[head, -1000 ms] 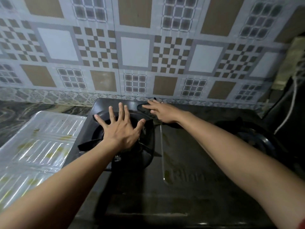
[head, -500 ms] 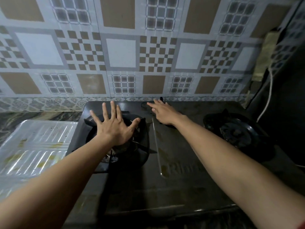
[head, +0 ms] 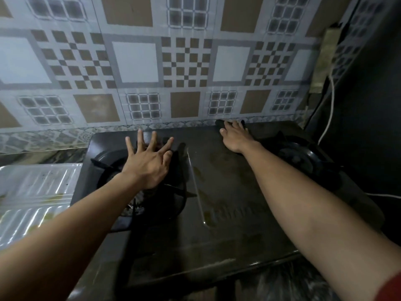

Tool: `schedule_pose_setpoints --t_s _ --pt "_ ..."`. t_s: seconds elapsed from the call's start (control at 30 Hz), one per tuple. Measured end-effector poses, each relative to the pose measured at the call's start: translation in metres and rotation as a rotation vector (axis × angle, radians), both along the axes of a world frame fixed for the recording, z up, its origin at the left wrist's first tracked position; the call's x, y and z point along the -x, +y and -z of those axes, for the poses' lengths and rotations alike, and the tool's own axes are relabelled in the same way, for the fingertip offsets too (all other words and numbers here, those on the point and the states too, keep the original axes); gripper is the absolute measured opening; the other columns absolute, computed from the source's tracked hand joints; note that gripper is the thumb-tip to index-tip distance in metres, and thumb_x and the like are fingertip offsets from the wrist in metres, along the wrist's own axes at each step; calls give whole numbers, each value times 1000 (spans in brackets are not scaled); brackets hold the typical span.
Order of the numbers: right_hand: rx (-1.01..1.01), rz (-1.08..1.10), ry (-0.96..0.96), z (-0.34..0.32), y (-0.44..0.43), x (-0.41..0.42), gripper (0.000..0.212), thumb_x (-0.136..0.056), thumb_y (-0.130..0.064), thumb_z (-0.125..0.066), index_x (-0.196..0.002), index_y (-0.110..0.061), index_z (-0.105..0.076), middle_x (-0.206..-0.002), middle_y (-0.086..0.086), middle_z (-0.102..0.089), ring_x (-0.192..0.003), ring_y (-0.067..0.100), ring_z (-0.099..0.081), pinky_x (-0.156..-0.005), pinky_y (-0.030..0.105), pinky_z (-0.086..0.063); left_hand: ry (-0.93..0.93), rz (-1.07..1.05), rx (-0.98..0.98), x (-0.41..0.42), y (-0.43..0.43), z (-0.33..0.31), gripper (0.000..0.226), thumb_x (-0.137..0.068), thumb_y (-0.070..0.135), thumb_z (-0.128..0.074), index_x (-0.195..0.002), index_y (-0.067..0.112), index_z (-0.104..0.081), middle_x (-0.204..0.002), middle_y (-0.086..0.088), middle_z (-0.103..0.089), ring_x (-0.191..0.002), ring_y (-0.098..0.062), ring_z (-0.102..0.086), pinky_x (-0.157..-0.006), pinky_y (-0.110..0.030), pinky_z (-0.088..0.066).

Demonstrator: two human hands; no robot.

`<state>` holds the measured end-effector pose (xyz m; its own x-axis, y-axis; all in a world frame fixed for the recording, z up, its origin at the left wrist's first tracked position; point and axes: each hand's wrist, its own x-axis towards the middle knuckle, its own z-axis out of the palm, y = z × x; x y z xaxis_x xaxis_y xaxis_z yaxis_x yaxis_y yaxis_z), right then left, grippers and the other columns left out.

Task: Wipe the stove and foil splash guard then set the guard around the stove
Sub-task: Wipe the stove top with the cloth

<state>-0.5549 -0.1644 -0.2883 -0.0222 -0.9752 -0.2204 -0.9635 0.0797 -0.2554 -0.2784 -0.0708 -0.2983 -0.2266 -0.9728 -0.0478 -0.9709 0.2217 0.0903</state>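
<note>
A dark two-burner stove [head: 227, 213] fills the middle of the head view, its top streaked and greasy. My left hand [head: 149, 161] lies flat with fingers spread on the left burner grate [head: 173, 192]. My right hand [head: 235, 137] presses a dark cloth [head: 220, 123] onto the stove's back edge, between the burners; most of the cloth is hidden under the palm. The foil splash guard [head: 36, 192] lies flat on the counter left of the stove, ribbed and stained with yellowish spots.
The right burner [head: 303, 157] sits close to a dark wall. A white cable [head: 327, 118] hangs down behind it. A patterned tile wall [head: 186, 61] rises directly behind the stove. The stove's front edge is near the bottom of the view.
My right hand has slid the cloth to the right along the stove's back edge, from beside the left burner toward the right burner. My left hand stays on the left grate.
</note>
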Motion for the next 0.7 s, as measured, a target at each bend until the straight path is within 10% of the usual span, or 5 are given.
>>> schedule_pose_setpoints --t_s 0.7 --pt "69 -1 43 11 82 -15 53 -106 -42 -15 -157 -27 -13 -166 5 -1 -152 26 0 -122 46 -3 83 -29 -50 1 18 3 63 -102 53 -10 -155 36 20 -164 -20 15 -143 -46 32 -115 -60 18"
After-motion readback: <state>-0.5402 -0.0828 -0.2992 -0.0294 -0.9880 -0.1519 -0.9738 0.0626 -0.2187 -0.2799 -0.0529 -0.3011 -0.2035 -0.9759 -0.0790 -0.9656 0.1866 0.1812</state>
